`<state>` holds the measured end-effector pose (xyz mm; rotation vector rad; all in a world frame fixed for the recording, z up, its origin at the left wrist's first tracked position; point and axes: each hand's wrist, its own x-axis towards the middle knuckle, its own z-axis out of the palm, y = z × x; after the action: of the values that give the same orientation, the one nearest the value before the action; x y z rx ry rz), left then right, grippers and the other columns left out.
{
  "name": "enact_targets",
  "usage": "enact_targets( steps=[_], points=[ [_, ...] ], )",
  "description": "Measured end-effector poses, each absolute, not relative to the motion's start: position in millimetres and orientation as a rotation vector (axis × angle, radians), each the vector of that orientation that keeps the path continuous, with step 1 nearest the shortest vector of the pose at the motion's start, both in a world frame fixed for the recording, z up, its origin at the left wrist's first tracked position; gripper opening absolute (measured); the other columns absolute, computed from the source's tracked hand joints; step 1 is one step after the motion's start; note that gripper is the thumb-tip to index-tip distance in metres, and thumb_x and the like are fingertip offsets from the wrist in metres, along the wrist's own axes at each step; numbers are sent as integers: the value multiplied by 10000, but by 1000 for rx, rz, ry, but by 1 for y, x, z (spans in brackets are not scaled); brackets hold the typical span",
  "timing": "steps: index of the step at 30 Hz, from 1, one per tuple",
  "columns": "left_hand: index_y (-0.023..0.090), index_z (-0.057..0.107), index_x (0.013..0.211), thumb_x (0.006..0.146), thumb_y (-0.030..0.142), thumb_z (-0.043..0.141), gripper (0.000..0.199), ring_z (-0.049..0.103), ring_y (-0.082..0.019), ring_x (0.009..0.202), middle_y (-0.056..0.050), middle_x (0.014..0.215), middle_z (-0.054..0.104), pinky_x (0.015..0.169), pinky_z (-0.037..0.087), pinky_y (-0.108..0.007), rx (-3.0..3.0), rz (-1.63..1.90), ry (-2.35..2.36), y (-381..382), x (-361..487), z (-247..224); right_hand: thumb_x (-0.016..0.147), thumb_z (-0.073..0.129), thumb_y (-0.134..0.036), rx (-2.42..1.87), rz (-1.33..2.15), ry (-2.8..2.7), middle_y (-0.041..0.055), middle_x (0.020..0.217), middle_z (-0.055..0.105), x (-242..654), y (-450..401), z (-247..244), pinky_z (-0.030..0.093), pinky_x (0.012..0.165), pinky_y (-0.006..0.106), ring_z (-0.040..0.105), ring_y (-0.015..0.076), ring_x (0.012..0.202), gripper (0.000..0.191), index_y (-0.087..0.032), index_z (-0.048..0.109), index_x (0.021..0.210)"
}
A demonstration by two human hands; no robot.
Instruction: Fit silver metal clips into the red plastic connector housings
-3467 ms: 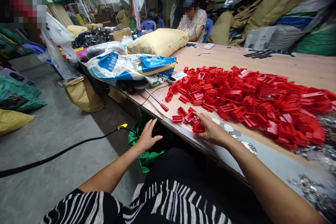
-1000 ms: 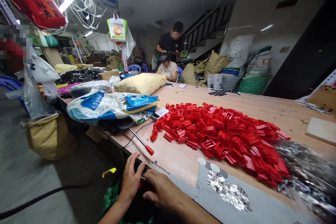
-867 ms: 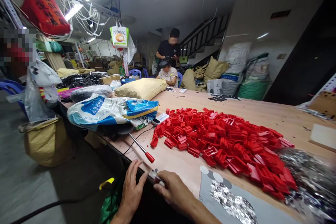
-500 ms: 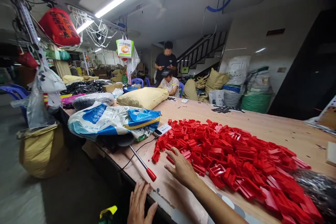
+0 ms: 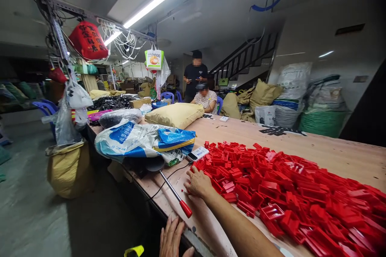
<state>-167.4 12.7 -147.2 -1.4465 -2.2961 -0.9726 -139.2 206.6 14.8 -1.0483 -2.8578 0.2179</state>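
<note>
A wide heap of red plastic pieces (image 5: 265, 180), shaped like small open troughs, lies on the table (image 5: 241, 130). My right hand (image 5: 199, 182) is at the heap's left end, fingers bent and somewhat apart over the outermost pieces. What lies under its palm is hidden. My left hand (image 5: 172, 237) is low in the view by the table's front edge, fingers stretched out with nothing in them. Between the hands and the sacks, a metal lever with a red grip (image 5: 184, 208) sticks out over the tabletop.
A white device with a small screen (image 5: 198, 154) and a black cable sits behind my right hand. A blue-and-white sack (image 5: 132, 140) and a tan sack (image 5: 176, 115) lie farther back. Two people (image 5: 195, 73) are across the table. A yellow bag (image 5: 68, 170) stands on the floor.
My right hand has moved away from me and left onto the heap's end pieces, its fingers more bent. The whole view has swung left, so things appear farther right.
</note>
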Motion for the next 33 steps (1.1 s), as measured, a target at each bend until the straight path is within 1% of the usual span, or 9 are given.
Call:
enact_targets(
  steps=[3,6,11,15,18,21,26,28,33],
  points=[
    [278,620,1239,741,354,652,505,506,-355,1257,-86,1310,596,991,458,-530,-1436,-1033,-2281,13,-167,-150,804,508,-334,-1046,194,-2877,192,1248,568,-131,207,14,431,868,485,569,350,1097,441,-162,614,1196],
    [251,615,1246,717,395,681,552,493,-369,1264,-107,1309,596,989,460,-543,-1433,-1077,-2251,14,-168,-154,797,497,-284,-969,179,-2904,155,1201,604,-115,209,16,440,863,454,594,320,1056,378,-191,648,1131],
    [242,589,1276,704,386,697,601,487,-370,1271,-118,1330,577,1007,441,-565,-1457,-1112,-2242,15,-169,-150,808,490,-233,-755,191,-2938,108,1219,612,-79,211,18,404,967,423,556,279,1133,308,-226,681,1050],
    [237,596,1266,734,355,663,549,494,-365,1267,-121,1311,594,1040,406,-582,-1432,-1223,-2235,13,-160,-135,837,484,-250,-580,185,-2937,120,1286,592,-49,216,10,299,1089,463,533,272,1198,278,-230,681,1032],
    [253,583,1271,775,289,617,498,492,-343,1275,-112,1303,599,1070,381,-588,-1482,-1288,-2174,6,-144,-114,851,467,-230,-573,164,-2926,110,1309,582,-28,221,5,343,1062,449,551,259,1179,283,-250,672,1045],
    [256,533,1303,836,214,538,469,472,-307,1300,-96,1311,590,1082,367,-595,-1658,-1342,-2056,-5,-124,-87,869,457,-229,-547,149,-2910,110,1313,578,-8,221,4,378,1024,450,564,259,1156,269,-231,671,1031],
    [221,503,1305,872,163,487,437,396,-270,1356,-97,1336,555,1099,383,-522,-1842,-1520,-1988,-6,-98,-53,868,483,-177,-579,140,-2941,85,1340,557,17,213,10,341,1060,418,525,223,1205,325,-231,640,1147],
    [210,473,1329,871,159,487,462,376,-264,1366,-105,1358,530,1109,374,-501,-1910,-1541,-1999,3,-91,-49,860,496,-161,-617,152,-2921,65,1381,518,25,209,12,361,1050,400,481,216,1249,354,-247,626,1177],
    [189,373,1408,831,181,538,600,306,-277,1399,-128,1462,396,1148,294,-498,-1912,-1497,-2132,38,-83,-45,884,492,-205,-704,231,-2730,76,1374,509,51,197,20,441,989,381,510,218,1211,293,-238,648,1130]
  ],
)
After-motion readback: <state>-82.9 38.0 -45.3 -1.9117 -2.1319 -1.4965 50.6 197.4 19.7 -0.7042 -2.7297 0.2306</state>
